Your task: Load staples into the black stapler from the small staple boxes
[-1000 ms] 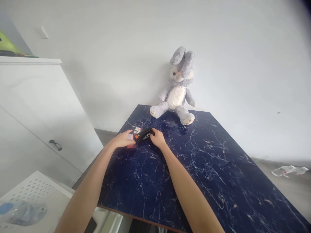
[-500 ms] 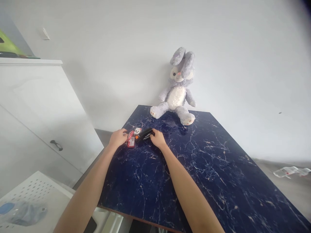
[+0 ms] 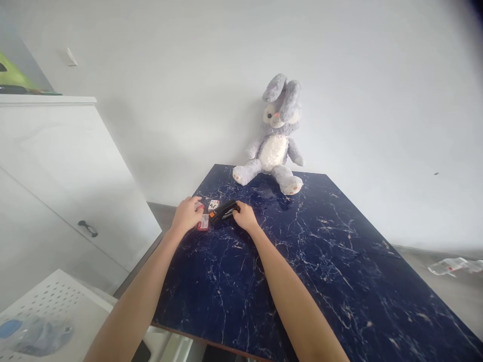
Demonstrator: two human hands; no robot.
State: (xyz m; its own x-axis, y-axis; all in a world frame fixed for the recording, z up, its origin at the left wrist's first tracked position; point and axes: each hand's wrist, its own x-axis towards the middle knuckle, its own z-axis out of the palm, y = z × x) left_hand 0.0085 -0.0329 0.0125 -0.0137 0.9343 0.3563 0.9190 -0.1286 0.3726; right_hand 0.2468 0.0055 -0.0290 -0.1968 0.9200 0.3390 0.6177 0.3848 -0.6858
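My left hand (image 3: 186, 214) is closed around a small red box (image 3: 199, 205), most of which the fingers hide. A second red box with a pale label (image 3: 203, 222) lies just beside my left thumb. Behind these sits a small white box with a dark picture (image 3: 213, 204). With its fingers wrapped round the right end, my right hand (image 3: 244, 215) grips a black stapler (image 3: 223, 210) that has an orange patch on its left end. The stapler rests on or just above the dark blue marbled table (image 3: 302, 261); I cannot tell which.
A grey plush rabbit (image 3: 274, 151) sits at the table's far edge against the wall. To the left stand a white cabinet (image 3: 56, 166) and a white perforated surface (image 3: 56, 286) bearing a clear plastic item with a blue part (image 3: 41, 334). Clear packaging (image 3: 449, 266) lies beyond the table's right side.
My left hand has shifted slightly right and now covers more of the red box. The stapler and my right hand have barely moved.
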